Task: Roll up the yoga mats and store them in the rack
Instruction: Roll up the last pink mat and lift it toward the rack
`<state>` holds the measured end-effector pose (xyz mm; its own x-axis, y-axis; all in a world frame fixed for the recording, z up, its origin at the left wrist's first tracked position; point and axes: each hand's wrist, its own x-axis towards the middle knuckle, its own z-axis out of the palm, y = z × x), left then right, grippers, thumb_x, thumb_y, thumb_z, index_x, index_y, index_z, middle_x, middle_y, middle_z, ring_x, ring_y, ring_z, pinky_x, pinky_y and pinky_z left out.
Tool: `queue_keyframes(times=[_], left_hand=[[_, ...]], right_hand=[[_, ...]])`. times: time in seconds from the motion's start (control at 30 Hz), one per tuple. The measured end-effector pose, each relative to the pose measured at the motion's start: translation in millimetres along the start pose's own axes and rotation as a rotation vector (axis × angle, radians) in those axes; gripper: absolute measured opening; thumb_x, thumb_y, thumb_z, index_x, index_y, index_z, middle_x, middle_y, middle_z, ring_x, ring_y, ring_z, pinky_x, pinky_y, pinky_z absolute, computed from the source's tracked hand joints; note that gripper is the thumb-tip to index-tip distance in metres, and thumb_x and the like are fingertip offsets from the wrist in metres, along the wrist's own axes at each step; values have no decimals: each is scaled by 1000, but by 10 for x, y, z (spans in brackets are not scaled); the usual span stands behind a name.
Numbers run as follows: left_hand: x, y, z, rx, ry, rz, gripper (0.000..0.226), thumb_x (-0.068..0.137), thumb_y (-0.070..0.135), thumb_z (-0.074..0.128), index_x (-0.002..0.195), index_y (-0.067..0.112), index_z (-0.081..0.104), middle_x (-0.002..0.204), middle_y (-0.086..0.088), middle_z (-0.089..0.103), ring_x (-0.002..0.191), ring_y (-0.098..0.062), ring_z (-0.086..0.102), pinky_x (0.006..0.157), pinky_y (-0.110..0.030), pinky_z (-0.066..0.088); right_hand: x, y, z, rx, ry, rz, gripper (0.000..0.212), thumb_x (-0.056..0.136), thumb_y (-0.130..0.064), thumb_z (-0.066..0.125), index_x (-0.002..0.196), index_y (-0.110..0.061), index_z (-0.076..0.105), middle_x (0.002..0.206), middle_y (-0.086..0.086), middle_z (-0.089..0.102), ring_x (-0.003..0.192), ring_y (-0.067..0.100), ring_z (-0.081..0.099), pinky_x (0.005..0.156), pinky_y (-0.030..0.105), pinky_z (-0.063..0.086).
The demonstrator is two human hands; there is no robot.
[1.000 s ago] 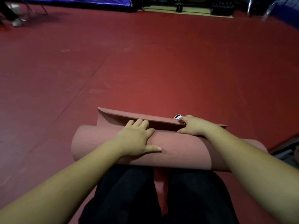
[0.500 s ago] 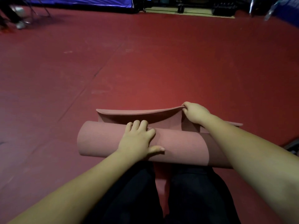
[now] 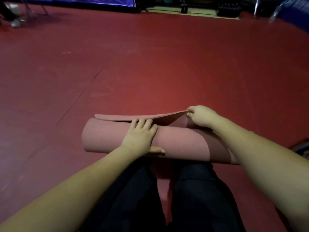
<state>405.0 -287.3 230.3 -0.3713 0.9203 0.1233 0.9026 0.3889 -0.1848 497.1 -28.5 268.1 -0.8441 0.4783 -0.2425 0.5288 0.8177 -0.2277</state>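
Left hand (image 3: 140, 137) lies flat on top of the rolled mat (image 3: 108, 138), fingers straight and close together pressing on the roll's far side, thumb stretched along the near side. Right hand (image 3: 201, 117) has fingers curled, pinching the mat's loose end flap (image 3: 133, 117) at its right part and holding it lifted above the roll; fingertips tuck under the flap edge and are hidden. The flap's left corner sits low, just behind the roll. Mat is pink, almost fully rolled, lying crosswise on the red floor (image 3: 167, 64) right in front of the person's knees; its right end is covered by the right forearm, so that end cannot be made out. Black trousers (image 3: 133, 198) fill the bottom centre, cut off by the frame edge. No writing or logo readable on the mat or anywhere else. Far back: a blue sheet or padding (image 3: 83, 0) along the top edge, a pale floor strip with dark gear (image 3: 184, 10) on it, too dim and small to identify. Top left: blurred chair legs and a light shoe (image 3: 15, 22). At the right edge a dark grey thing (image 3: 302, 149) is mostly cut off, cannot tell what. No rack seen. Floor seams run diagonally on the left.
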Motion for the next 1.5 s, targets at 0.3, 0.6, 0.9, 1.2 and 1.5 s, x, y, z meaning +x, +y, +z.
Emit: queue_keyframes(times=[0.3, 0.6, 0.9, 1.2, 1.5], left_hand=[[155, -65, 40, -70, 86, -53, 87, 59, 89, 33, 79, 11, 66, 77, -5, 52, 73, -27, 51, 66, -35, 42], [193, -149, 164, -246, 159, -94, 92, 55, 84, 54, 100, 4, 60, 102, -17, 54, 86, -36, 54, 73, -45, 47], [574, 134, -45, -433, 141, -103, 70, 90, 61, 27, 121, 9, 62, 126, -8, 62, 122, -29, 53, 101, -43, 36], [973, 503, -7, -299, -335, -174, 74, 99, 64, 12, 114, 16, 66, 119, -10, 67, 112, -30, 60, 83, -38, 39], [1030, 401, 45, -312, -227, -274, 72, 99, 64, 24, 90, 10, 71, 98, -14, 69, 91, -34, 62, 70, -35, 40]], right_hand=[[-286, 39, 97, 1, -50, -49, 27, 101, -32, 47, 120, -23, 64, 124, 7, 65, 112, 30, 57, 91, 36, 46], [-684, 44, 533, -29, 85, -93, 50, 96, -43, 43, 142, -25, 49, 143, -2, 54, 126, 23, 51, 100, 34, 41], [-765, -35, 708, -113, 205, -28, 82, 79, -72, 20, 139, -25, 50, 139, -1, 57, 121, 23, 55, 97, 34, 42], [-825, 0, 773, 152, 350, -53, 46, 92, -38, 51, 131, -15, 61, 139, 3, 58, 128, 23, 51, 107, 35, 37], [-1272, -599, 1344, 2188, -90, 981, 49, 105, -35, 27, 134, -1, 47, 128, 26, 58, 118, 35, 57, 95, 40, 46]])
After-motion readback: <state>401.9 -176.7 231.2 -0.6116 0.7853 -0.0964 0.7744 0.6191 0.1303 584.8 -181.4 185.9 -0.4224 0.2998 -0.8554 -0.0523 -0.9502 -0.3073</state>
